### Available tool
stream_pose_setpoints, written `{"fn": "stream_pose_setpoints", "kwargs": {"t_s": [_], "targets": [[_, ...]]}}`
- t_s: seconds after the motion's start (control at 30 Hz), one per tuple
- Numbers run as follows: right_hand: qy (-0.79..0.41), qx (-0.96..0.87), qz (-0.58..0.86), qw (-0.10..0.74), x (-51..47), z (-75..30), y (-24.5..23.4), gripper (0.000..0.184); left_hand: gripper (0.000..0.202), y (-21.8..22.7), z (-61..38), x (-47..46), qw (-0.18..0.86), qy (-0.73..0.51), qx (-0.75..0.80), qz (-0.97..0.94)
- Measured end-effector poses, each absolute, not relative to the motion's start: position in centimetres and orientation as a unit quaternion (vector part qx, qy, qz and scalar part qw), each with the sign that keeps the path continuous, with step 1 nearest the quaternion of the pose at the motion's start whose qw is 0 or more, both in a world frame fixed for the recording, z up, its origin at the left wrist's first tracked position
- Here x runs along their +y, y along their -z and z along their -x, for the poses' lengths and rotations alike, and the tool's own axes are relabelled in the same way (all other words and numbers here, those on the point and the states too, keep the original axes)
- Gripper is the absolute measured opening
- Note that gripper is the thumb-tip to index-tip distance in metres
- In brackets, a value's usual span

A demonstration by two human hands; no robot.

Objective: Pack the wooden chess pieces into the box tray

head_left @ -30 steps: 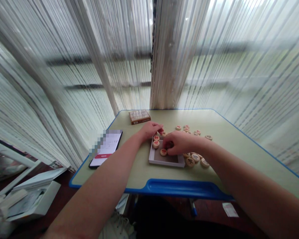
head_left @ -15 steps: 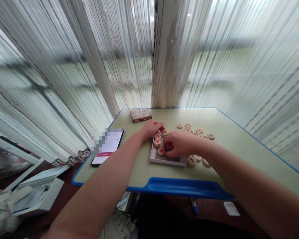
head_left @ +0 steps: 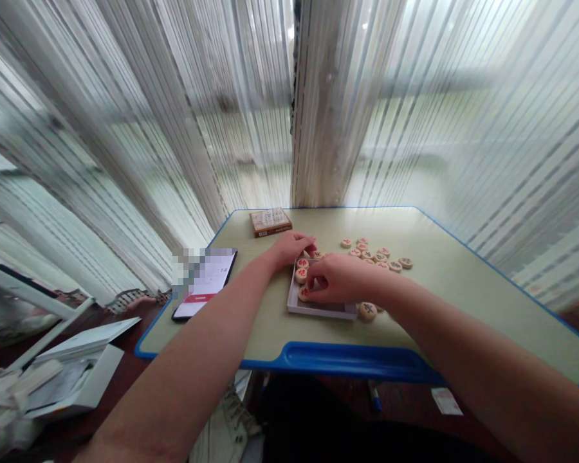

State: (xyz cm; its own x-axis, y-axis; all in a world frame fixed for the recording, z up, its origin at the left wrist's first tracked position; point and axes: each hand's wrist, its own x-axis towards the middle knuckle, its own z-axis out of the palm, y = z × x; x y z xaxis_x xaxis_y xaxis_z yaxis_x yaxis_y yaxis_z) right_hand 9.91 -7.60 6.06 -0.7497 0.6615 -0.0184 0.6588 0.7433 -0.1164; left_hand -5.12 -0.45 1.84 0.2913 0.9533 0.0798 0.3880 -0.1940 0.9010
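A shallow white box (head_left: 322, 313) lies on the table with round wooden Chinese chess pieces in red lettering along its left side. My right hand (head_left: 338, 276) is inside the box, its bent thumb and fingers on a red-lettered chess piece (head_left: 303, 294) near the lower left corner. Part of the box's inside is hidden under that hand. At the box's far left corner rests my left hand (head_left: 292, 247), fingers stretched to the right beside a chess piece (head_left: 318, 255). Several loose pieces, red and black, are spread right of the box, such as a black-lettered one (head_left: 367, 310).
A flat brown box (head_left: 271, 222) lies at the back left of the table. A phone (head_left: 207, 283) with a lit screen is by the left edge. A blue tray groove (head_left: 352, 354) runs along the front edge. Sheer striped curtains (head_left: 251, 116) hang behind.
My right hand has shifted slightly left with the lower red chess piece, which now sits closer to the box's left wall. My left hand stays nearly in place. The view has moved a little.
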Motion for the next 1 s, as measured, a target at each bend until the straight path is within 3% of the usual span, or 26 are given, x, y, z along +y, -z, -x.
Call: {"fn": "stream_pose_setpoints", "kwargs": {"t_s": [0.4, 1.0], "targets": [[-0.023, -0.923, 0.383, 0.022, -7.53, -9.35, -5.5, 0.041, 0.033, -1.84, 5.08, -0.35, 0.409, -0.341, 0.49, -0.69], [-0.051, -0.932, 0.356, 0.049, -7.47, -9.35, -5.39, 0.033, 0.036, -1.85, 5.13, -0.36, 0.4, -0.34, 0.491, -0.695]]}}
